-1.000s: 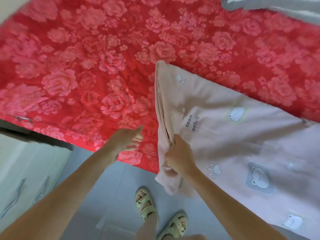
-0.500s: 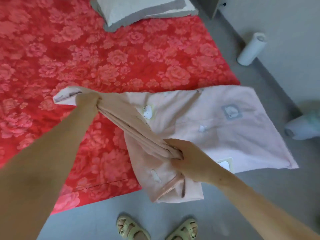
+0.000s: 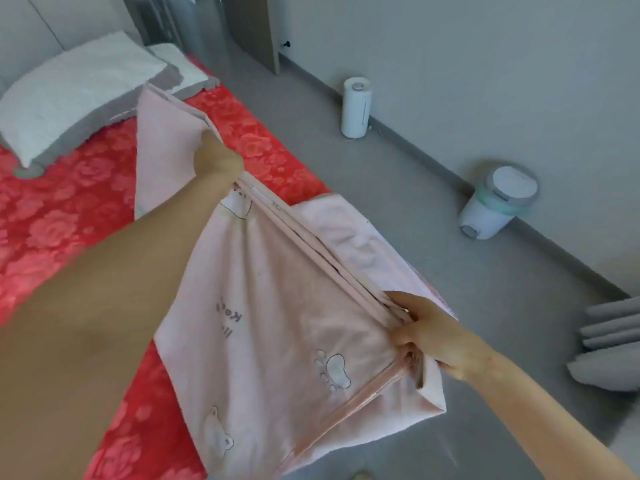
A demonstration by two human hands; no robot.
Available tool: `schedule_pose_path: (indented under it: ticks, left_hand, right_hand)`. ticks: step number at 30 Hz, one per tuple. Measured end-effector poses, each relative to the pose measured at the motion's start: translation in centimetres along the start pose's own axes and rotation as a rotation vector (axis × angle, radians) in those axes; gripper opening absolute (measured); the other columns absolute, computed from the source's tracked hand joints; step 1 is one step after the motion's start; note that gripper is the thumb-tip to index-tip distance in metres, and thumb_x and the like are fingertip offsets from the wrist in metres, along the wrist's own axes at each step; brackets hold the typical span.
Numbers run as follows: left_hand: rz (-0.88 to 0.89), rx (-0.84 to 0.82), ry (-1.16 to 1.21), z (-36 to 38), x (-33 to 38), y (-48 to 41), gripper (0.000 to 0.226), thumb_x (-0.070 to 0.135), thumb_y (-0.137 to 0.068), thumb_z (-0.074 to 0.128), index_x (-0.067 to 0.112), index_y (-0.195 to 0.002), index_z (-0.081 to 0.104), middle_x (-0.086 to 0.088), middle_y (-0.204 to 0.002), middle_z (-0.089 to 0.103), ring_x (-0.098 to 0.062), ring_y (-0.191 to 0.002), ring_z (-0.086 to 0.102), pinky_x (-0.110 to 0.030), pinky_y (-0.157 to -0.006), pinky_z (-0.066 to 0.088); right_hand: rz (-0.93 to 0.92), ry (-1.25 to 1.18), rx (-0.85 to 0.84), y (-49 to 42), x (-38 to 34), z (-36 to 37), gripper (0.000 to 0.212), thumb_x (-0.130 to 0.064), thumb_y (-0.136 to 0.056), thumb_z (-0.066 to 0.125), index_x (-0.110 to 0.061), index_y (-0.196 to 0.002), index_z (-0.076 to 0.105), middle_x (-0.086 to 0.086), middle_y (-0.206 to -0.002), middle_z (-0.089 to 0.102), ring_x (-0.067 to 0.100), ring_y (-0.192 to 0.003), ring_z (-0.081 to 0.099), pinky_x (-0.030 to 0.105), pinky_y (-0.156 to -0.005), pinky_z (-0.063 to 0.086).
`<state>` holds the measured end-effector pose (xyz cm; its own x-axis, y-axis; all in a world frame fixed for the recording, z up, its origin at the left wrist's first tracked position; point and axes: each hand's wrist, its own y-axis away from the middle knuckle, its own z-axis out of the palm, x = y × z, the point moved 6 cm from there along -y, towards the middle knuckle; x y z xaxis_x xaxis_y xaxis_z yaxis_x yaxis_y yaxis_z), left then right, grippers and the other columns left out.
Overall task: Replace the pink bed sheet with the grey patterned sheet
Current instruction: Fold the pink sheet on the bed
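The pale pink sheet (image 3: 277,341), printed with bears and paw marks, is folded into several layers and hangs lifted off the bed. My left hand (image 3: 216,161) grips its folded edge at the far end. At the near end of that same edge, my right hand (image 3: 433,337) is closed on the layers. The edge runs taut between both hands. Under the sheet lies the red floral mattress cover (image 3: 69,220). Grey folded fabric (image 3: 609,344) lies at the right edge; I cannot tell whether it is the grey patterned sheet.
A white and grey pillow (image 3: 79,95) lies at the head of the bed. On the grey floor (image 3: 433,209) by the wall stand a white cylinder (image 3: 356,109) and a small white bin (image 3: 498,206). A wooden panel (image 3: 256,26) stands at the far wall.
My left hand went from open beside the sheet to gripping its far folded edge, and both hands raised the sheet off the bed. The view swung right toward the wall and floor.
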<state>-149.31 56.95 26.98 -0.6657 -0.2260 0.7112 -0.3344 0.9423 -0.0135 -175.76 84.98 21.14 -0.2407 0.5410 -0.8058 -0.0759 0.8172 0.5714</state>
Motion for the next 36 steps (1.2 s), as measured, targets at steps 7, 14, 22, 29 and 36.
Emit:
schedule_pose_path:
  ticks: [7,14,22,29,36]
  left_hand:
    - [-0.055,-0.202,-0.005,18.7,5.6,-0.7,0.051,0.004,-0.085,0.052,-0.001,-0.133,0.037,-0.019,-0.13,0.051,-0.036,-0.111,0.058,-0.046,-0.086,0.052]
    - [-0.092,-0.363,-0.018,33.5,7.2,-3.2,0.038,0.007,-0.092,0.05,-0.002,-0.129,0.049,-0.015,-0.116,0.061,-0.028,-0.101,0.063,-0.035,-0.085,0.055]
    - [-0.192,-0.712,0.031,38.9,-2.6,-0.8,0.051,0.026,-0.094,0.052,0.017,-0.141,0.036,-0.01,-0.13,0.052,-0.026,-0.11,0.055,-0.039,-0.093,0.047]
    - [-0.046,-0.054,-0.447,24.0,-20.6,1.1,0.043,0.018,-0.094,0.055,-0.003,-0.131,0.048,-0.026,-0.127,0.055,-0.043,-0.117,0.05,-0.05,-0.1,0.038]
    - [-0.388,-0.385,-0.629,18.6,-33.2,6.9,0.045,0.03,-0.102,0.034,0.013,-0.143,0.039,-0.014,-0.151,0.031,-0.035,-0.137,0.031,-0.046,-0.111,0.025]
  right_hand:
    - [0.149,0.003,0.333,-5.7,7.4,-13.6,0.051,0.014,-0.077,0.043,-0.02,-0.106,0.065,-0.002,-0.068,0.054,0.012,-0.049,0.043,0.018,-0.045,0.036]
    - [0.289,0.239,0.435,-16.3,13.7,-21.8,0.027,0.003,-0.08,0.045,-0.01,-0.091,0.066,0.0,-0.061,0.053,0.019,-0.054,0.047,0.026,-0.052,0.034]
    - [0.528,1.123,0.253,-24.0,19.9,-21.5,0.051,-0.015,-0.089,0.049,-0.021,-0.137,0.032,0.003,-0.118,0.053,0.023,-0.104,0.056,0.029,-0.078,0.043]
    - [-0.277,1.308,0.226,-30.2,16.7,-11.6,0.064,-0.05,-0.083,0.055,-0.024,-0.141,0.042,0.019,-0.134,0.053,0.043,-0.119,0.053,0.06,-0.093,0.042]
    - [-0.162,1.415,-0.064,-32.6,17.7,-10.9,0.034,-0.032,-0.093,0.043,-0.025,-0.123,0.055,0.006,-0.098,0.067,0.028,-0.08,0.065,0.027,-0.06,0.049]
